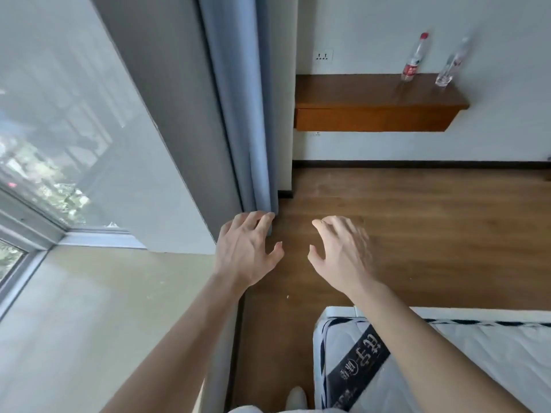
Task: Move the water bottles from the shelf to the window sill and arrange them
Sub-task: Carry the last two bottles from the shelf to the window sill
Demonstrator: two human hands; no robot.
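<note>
Two clear water bottles stand on the wooden wall shelf (357, 96) at the upper right. The left bottle (413, 62) has a red cap and a red label; the right bottle (448, 68) looks clear and is blurred. The pale window sill (89, 308) stretches across the lower left, under the window, with nothing on the part I see. My left hand (246, 251) and my right hand (343, 254) hover side by side over the floor, fingers spread and loosely bent, holding nothing. Both are far from the bottles.
A blue curtain (238, 114) hangs between the window and the wall; my left fingertips are at its lower end. A mattress (477, 362) lies at the lower right. A wooden floor (432, 234) runs between me and the shelf. A wall socket (324, 57) sits above the shelf.
</note>
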